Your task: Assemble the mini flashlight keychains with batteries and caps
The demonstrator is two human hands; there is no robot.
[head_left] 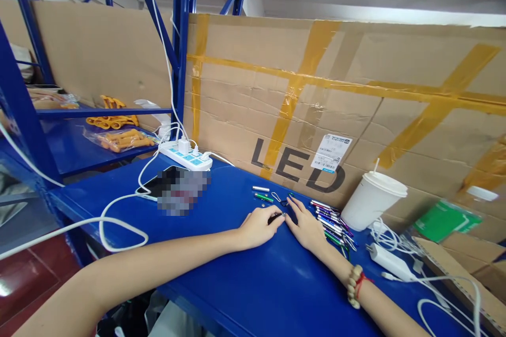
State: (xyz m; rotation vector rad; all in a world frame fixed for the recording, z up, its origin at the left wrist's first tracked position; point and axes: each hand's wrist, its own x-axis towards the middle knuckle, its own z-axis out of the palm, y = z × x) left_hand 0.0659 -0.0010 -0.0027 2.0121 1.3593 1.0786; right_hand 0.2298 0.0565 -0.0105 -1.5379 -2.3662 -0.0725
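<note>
My left hand (pixel 259 227) is closed in a pinch over the blue table, with a small dark piece (pixel 274 217) between thumb and fingers. Fingers stretched and apart, my right hand (pixel 307 227) lies opposite, its nearest fingertip close against the left fingertips. Just beyond the hands are a silver tube (pixel 261 189), a green tube (pixel 263 198) and a small metal loop (pixel 275 196). To the right of my right hand lies a pile of slim shiny metal tubes (pixel 332 224) in several colours, some with clip-like loops.
A white cup with a straw (pixel 373 200) stands by the cardboard wall (pixel 245 100). White cables and an adapter (pixel 391 263) lie at right. At left are a power strip (pixel 185 157), a phone (pixel 164 181) and a blurred-out patch. Bagged orange parts (pixel 126 140) rest beyond the blue frame.
</note>
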